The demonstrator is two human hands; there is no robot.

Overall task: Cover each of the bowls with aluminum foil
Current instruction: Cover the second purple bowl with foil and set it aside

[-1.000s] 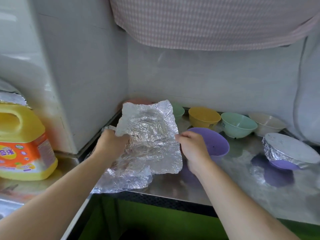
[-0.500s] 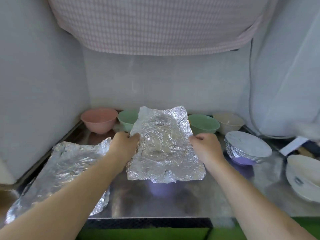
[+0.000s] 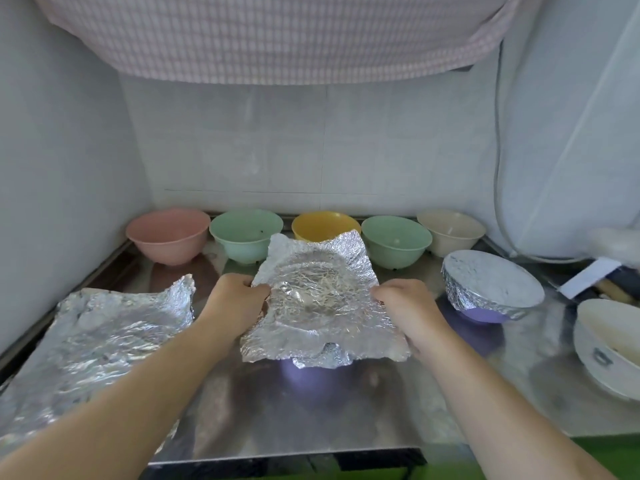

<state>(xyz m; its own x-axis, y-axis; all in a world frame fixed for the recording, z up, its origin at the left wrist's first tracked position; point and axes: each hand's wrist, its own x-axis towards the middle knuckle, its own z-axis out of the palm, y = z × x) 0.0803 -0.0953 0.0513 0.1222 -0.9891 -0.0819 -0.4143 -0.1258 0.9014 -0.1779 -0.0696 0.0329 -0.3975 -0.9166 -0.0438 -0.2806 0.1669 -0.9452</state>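
A crinkled foil sheet (image 3: 322, 299) lies over a purple bowl (image 3: 313, 370) at the middle of the steel counter; only the bowl's lower part shows under the foil. My left hand (image 3: 235, 303) grips the sheet's left edge and my right hand (image 3: 405, 306) grips its right edge. A second purple bowl (image 3: 485, 315) at the right wears a foil cover (image 3: 491, 282). Along the back wall stand a pink bowl (image 3: 169, 235), a green bowl (image 3: 246, 237), a yellow bowl (image 3: 323, 225), another green bowl (image 3: 396, 240) and a beige bowl (image 3: 450, 230), all uncovered.
More loose foil (image 3: 90, 344) is spread over the counter's left side. A white dish (image 3: 609, 344) sits at the right edge, with a paper slip (image 3: 588, 277) behind it. A checked cloth (image 3: 270, 36) hangs overhead. Walls close in the left and back.
The view swung right, away from a yellow detergent bottle. Both hands carried the foil sheet from the left pile over the purple bowl and lowered it onto the rim.
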